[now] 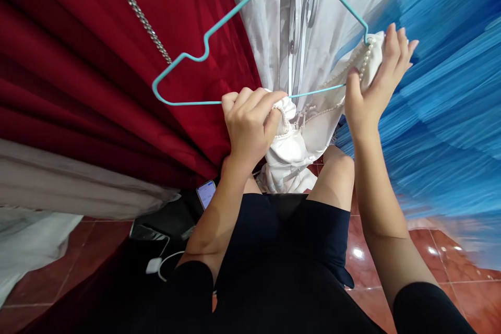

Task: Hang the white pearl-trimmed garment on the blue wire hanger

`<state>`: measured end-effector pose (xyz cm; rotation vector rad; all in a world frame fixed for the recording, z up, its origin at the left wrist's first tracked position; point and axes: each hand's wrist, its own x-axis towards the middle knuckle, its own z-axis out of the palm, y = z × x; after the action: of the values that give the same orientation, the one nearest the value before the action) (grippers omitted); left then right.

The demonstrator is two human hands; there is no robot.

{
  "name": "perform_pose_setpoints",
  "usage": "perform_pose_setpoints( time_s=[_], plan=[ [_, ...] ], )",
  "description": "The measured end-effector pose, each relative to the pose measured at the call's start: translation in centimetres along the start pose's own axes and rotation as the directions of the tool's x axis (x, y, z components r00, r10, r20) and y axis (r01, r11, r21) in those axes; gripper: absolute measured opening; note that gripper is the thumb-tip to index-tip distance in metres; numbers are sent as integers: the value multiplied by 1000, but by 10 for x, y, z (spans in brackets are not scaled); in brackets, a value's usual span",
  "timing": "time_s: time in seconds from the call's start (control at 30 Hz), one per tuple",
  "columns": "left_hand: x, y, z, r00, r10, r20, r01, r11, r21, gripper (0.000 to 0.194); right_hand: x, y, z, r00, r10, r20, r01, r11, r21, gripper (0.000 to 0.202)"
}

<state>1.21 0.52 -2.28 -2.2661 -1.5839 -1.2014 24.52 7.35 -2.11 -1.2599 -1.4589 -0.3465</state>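
Note:
A light blue clothes hanger [230,14] spans the upper middle of the head view. A white dress [291,148] with pearl-like beaded trim hangs at its right part, one shoulder over the hanger's right end. My left hand [250,117] is closed around the hanger's bottom bar and a bunched white part of the dress. At the right end, my right hand [373,81] has the dress's beaded shoulder between its thumb and palm, its fingers stretched upward. The dress's lower part falls between my knees. The hanger's left shoulder is bare.
Red fabric [156,88] with a metal chain [135,5] hangs at left, and blue tulle [450,115] at right. White fabric [258,10] hangs behind the hanger. A lit phone [205,193] and a white charger [154,265] lie on the left, above the red tile floor [422,255].

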Motion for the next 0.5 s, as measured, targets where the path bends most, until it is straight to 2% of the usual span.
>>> perform_pose_setpoints(
  time_s=[0.1, 0.17, 0.3, 0.37, 0.43, 0.5],
  plan=[
    [0, -3, -3, 1000, -26, -12, 25, 1000, -7, 33, 16, 19, 3, 999, -22, 32, 18, 993, 120, 43],
    [1, -8, -6, 999, -33, -37, 32, 999, -6, 32, 26, 23, -2, 1000, -13, 28, 8, 983, 183, 36],
    [5, -19, -12, 999, 0, -39, -1, 1000, -28, 29, 44, 19, -22, 981, 193, 34, -194, 933, 303, 27],
    [6, -20, -15, 999, 19, -29, -20, 999, -35, 28, 52, 17, -28, 937, 336, 91, -344, 857, 384, 35],
    [6, -18, -18, 999, 22, -25, -23, 999, -28, 29, 57, 18, -27, 869, 474, 142, -487, 767, 418, 43],
    [5, -15, -22, 1000, 15, -18, -15, 1000, -16, 29, 59, 27, -22, 812, 563, 153, -566, 695, 444, 45]
  ],
)
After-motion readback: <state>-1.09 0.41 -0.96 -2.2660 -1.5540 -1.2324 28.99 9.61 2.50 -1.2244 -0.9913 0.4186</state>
